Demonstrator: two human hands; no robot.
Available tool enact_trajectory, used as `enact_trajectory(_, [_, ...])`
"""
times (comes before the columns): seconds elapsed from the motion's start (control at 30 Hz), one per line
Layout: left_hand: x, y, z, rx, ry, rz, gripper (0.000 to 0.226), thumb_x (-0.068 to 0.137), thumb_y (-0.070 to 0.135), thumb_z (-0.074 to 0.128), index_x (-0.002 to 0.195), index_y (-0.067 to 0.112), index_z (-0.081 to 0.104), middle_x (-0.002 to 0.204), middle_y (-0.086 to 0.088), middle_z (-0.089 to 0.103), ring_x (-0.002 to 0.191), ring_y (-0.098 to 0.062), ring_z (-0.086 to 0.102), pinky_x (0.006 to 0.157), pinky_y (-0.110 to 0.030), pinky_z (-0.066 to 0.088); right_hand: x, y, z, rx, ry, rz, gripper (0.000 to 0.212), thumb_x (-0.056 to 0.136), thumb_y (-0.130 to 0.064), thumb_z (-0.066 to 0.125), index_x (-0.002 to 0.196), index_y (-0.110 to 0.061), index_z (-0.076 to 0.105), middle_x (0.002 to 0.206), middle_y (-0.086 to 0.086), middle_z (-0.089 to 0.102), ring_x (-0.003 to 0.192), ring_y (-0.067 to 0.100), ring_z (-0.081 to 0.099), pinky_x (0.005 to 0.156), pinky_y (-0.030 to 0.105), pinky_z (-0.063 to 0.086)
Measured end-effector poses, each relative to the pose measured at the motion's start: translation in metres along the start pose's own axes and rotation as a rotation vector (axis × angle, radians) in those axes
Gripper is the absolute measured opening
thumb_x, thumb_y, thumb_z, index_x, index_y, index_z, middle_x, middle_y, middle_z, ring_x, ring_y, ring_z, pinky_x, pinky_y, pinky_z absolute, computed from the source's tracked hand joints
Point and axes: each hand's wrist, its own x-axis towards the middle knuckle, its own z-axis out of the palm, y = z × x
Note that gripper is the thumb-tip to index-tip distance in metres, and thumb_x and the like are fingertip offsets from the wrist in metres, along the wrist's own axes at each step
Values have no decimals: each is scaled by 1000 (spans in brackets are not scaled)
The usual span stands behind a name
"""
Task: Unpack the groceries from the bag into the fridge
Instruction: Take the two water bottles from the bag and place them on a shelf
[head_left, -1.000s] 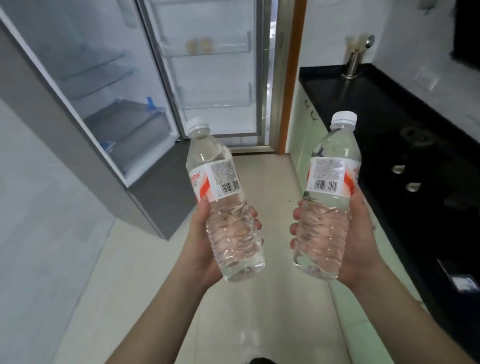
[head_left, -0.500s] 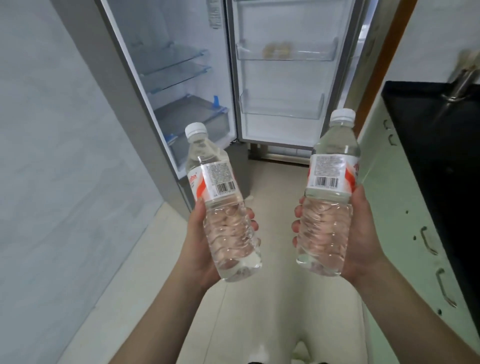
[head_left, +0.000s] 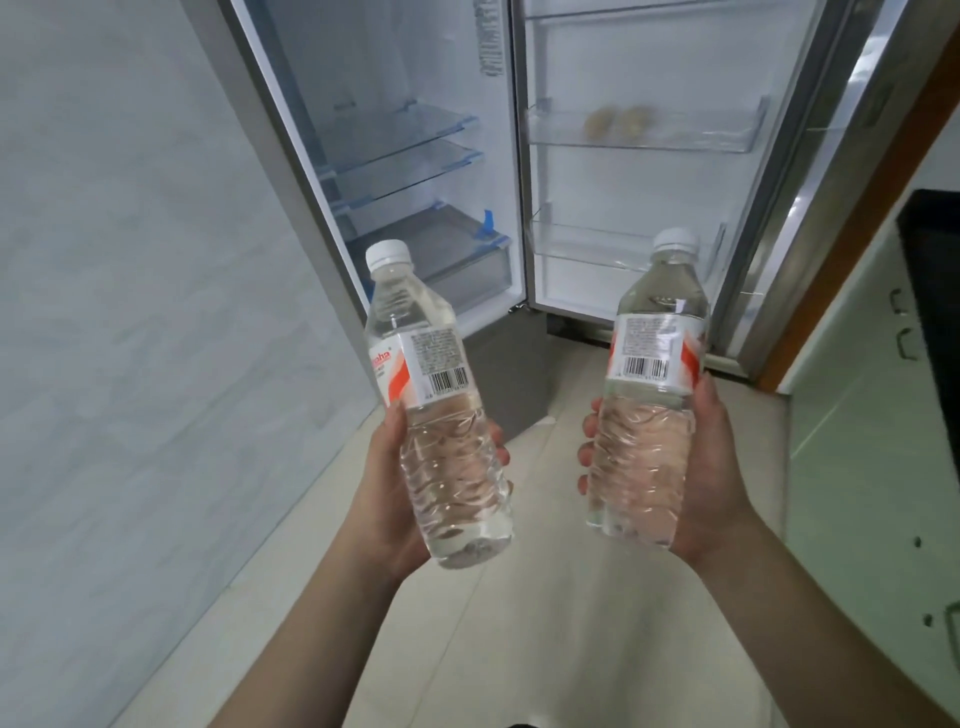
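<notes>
I hold two clear water bottles with white caps and red-and-white labels. My left hand (head_left: 387, 493) grips the lower half of the left bottle (head_left: 421, 364), which tilts a little to the left. My right hand (head_left: 711, 478) grips the right bottle (head_left: 652, 343), held nearly upright. Ahead stands the open fridge (head_left: 415, 171) with glass shelves and a bottom drawer (head_left: 467, 260). Its open door (head_left: 644, 171) faces me with two clear racks; the lower door rack (head_left: 592, 244) sits just behind the right bottle's cap. The bag is out of view.
Two small pale round items (head_left: 618, 122) lie in the upper door rack. A grey tiled wall (head_left: 130, 312) runs along the left. Green cabinets with handles (head_left: 872, 441) and a black counter edge (head_left: 930, 270) are on the right. Beige floor tiles (head_left: 545, 623) lie below my arms.
The view has swung right to face the fridge and come closer to it. Both hands keep the same grip on the bottles.
</notes>
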Motion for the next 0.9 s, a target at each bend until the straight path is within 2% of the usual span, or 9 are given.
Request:
enact_trajectory(0.3, [42, 31, -33, 38, 134, 104, 60, 65, 51, 83, 101, 6, 66, 89, -12, 67, 79, -26, 66, 73, -41, 56, 78, -20, -12, -57, -32, 0, 63, 63, -72, 67, 84, -12, 67, 75, 10, 61, 64, 26, 59, 67, 35, 49])
enact_trajectory(0.43, [63, 56, -65, 132, 177, 144, 60, 61, 54, 85, 97, 8, 72, 88, -10, 70, 80, -24, 68, 73, -39, 57, 124, -28, -17, -111, -8, -36, 61, 88, -68, 38, 90, -16, 70, 79, 11, 64, 67, 26, 63, 68, 37, 52])
enact_trajectory(0.53, [78, 82, -90, 231, 259, 153, 66, 54, 54, 89, 98, 8, 75, 90, -10, 72, 81, -23, 70, 76, -38, 58, 160, -37, -19, -212, 46, -67, 66, 94, -63, 24, 89, -21, 74, 81, 8, 67, 72, 25, 66, 72, 40, 54])
enact_trajectory(0.6, [91, 102, -106, 276, 284, 154, 74, 56, 52, 89, 105, 1, 67, 91, -14, 68, 79, -27, 68, 74, -38, 57, 184, -45, -18, -279, 59, -90, 60, 91, -64, 33, 90, -23, 76, 85, 7, 69, 79, 25, 67, 75, 42, 56])
enact_trajectory(0.63, [99, 112, -114, 304, 297, 160, 79, 58, 51, 88, 110, -3, 61, 92, -16, 66, 79, -28, 67, 74, -39, 56, 196, -48, -19, -311, 56, -104, 53, 83, -66, 48, 94, -22, 75, 89, 7, 70, 83, 26, 68, 76, 42, 57])
enact_trajectory(0.7, [113, 130, -127, 372, 326, 191, 85, 62, 49, 87, 117, -6, 54, 97, -17, 66, 84, -30, 67, 76, -39, 55, 217, -54, -24, -364, 57, -116, 63, 61, -63, 78, 103, -17, 71, 96, 9, 70, 89, 28, 69, 75, 42, 57])
enact_trajectory(0.73, [120, 137, -132, 407, 335, 210, 82, 63, 48, 87, 118, -5, 55, 98, -17, 66, 86, -30, 67, 78, -40, 55, 227, -57, -25, -382, 46, -111, 69, 55, -59, 84, 106, -15, 68, 97, 10, 70, 90, 29, 69, 74, 41, 56])
enact_trajectory(0.83, [141, 153, -140, 514, 365, 252, 70, 67, 47, 85, 115, 1, 63, 101, -16, 69, 93, -31, 67, 81, -39, 54, 252, -68, -31, -438, 68, -138, 67, 53, -48, 89, 107, -17, 65, 93, 8, 70, 88, 27, 69, 72, 38, 57])
enact_trajectory(0.9, [155, 160, -144, 557, 396, 270, 73, 67, 49, 85, 117, 1, 62, 104, -15, 69, 97, -31, 67, 83, -38, 53, 268, -76, -33, -473, 65, -185, 49, 62, -42, 85, 102, -20, 67, 89, 6, 69, 86, 26, 68, 76, 38, 58])
